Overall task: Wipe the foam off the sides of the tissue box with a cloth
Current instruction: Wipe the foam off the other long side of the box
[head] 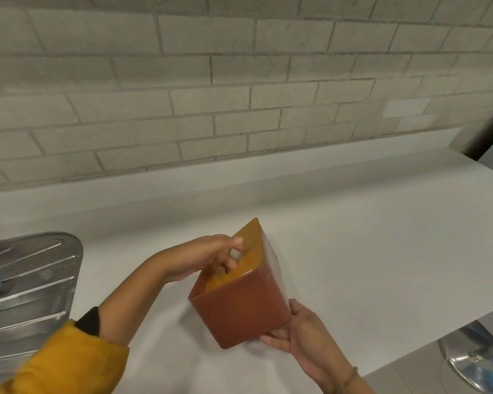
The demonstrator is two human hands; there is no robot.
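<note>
My left hand (pixel 208 258) reaches in from the left, fingers curled in a pinch. My right hand (pixel 299 334), nearer me, cups upward, fingers spread.

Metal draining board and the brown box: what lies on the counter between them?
In the head view, only the left forearm crosses that stretch, reaching from the draining board side to the box; the white counter beneath is otherwise bare.

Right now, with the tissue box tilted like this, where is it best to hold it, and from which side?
Probably at its lower right corner, from the right and underneath, as the right hand does: the tissue box tips on that corner. The left hand steadies the open top rim from the left.
</note>
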